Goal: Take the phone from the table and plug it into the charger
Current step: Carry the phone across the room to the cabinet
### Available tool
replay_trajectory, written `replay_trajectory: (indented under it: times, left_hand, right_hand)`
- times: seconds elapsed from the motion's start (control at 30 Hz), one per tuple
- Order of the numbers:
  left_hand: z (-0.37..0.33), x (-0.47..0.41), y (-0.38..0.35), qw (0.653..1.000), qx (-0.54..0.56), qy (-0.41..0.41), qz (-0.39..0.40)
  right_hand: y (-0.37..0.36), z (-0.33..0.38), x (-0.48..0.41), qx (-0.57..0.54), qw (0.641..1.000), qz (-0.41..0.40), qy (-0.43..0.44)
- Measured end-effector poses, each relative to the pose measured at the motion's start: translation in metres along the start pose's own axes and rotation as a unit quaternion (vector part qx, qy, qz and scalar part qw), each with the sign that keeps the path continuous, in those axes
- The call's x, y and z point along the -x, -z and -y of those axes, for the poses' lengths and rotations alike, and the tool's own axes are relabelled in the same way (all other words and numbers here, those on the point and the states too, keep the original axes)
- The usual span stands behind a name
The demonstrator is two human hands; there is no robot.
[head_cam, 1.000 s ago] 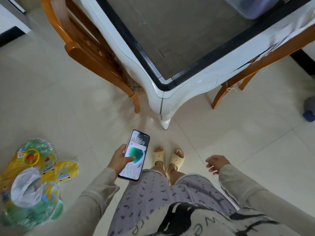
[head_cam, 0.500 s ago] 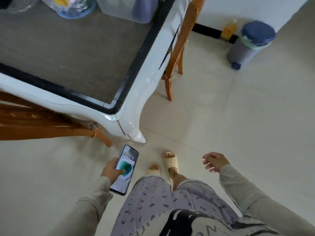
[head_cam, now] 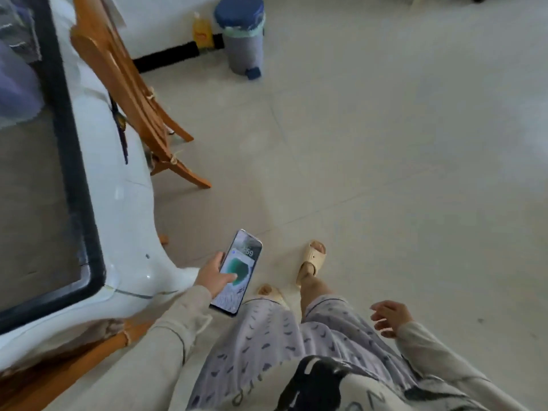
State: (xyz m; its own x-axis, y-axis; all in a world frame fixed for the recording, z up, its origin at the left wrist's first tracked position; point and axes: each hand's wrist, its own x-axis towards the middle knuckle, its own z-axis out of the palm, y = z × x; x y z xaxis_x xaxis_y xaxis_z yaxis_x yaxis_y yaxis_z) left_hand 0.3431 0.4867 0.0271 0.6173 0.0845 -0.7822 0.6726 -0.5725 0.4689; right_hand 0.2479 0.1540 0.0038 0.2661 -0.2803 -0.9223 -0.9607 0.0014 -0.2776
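Note:
My left hand grips the phone low at my left side, its lit screen facing up with a green shape and a clock on it, the thumb resting on the glass. My right hand hangs at my right side with the fingers loosely apart and nothing in it. The white table with a black-edged dark top stands at my left, its corner close to the phone hand. No charger shows in this view.
Wooden chairs are tucked against the table's right side and near corner. A grey pedal bin with a blue lid and a yellow bottle stand by the far wall. Pale tiled floor stretches ahead and right.
The view has swung to the right, so the table slid to the left edge and open floor fills the frame. My feet have stepped apart. The phone stays in my left hand.

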Motion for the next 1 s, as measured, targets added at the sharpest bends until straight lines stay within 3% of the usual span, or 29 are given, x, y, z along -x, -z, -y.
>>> replay_trajectory:
  times: [0.17,0.37,0.7,0.87,1.0]
  left_hand:
    - [-0.063,-0.019,-0.019,0.997,-0.048,-0.058,0.023]
    - [-0.126,-0.035,-0.064,0.99,-0.102,-0.085,0.055]
    - [-0.213,-0.054,-0.146,0.988,-0.145,-0.028,0.035]
    - [-0.255,-0.076,-0.169,0.986,-0.16,-0.03,0.02]
    - [-0.3,-0.097,-0.185,0.986,-0.159,-0.043,0.015]
  right_hand:
    - [0.035,-0.034,-0.003,-0.091,0.994,-0.045,-0.03]
    - [0.067,-0.03,-0.024,-0.12,0.99,-0.056,-0.045]
    - [0.18,0.073,-0.078,-0.097,0.995,-0.016,0.023]
    - [0.252,0.117,-0.095,-0.132,0.987,-0.028,0.085]
    - [0.292,0.137,-0.112,-0.144,0.985,-0.036,0.085]
